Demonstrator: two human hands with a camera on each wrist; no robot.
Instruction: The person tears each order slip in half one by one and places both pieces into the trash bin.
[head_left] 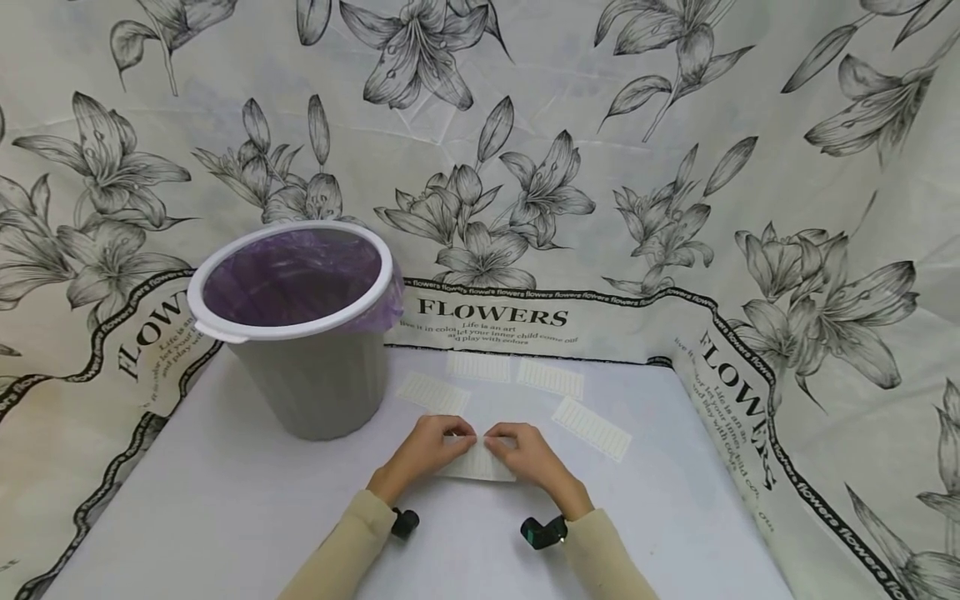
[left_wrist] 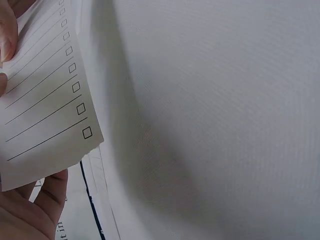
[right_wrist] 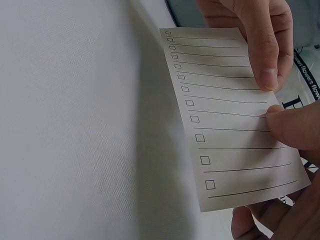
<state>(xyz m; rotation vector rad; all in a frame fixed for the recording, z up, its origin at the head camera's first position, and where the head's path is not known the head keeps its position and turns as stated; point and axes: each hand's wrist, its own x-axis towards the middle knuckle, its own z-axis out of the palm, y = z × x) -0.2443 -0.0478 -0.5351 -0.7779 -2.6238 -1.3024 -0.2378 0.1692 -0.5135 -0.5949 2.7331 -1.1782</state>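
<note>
Lined paper sheet (head_left: 478,468) is pinched by both hands above the near-middle of the table (head_left: 187,525), its long sides running left to right. The left hand (head_left: 429,447) and right hand (head_left: 529,455) grip its far long edge close to the middle, thumbs on top with only a narrow gap between them, fingers showing beneath. A column of small squares runs along the near long edge, which no finger covers; the left short edge looks slightly ragged at its near corner. Past the hands, four more sheets lie in an arc: a left one (head_left: 433,393) just beyond the left hand, two along the far side (head_left: 480,367) (head_left: 550,379) with a slim gap between, and a right one (head_left: 592,427) slanting beyond the right hand. A gray bin (head_left: 315,387) with a purple liner (head_left: 292,279) stands just left of the left sheet, limiting room on that side. More open white surface stretches right of the right sheet to the table's right edge, and floral cloth (head_left: 525,50) rises at the far edge.
</note>
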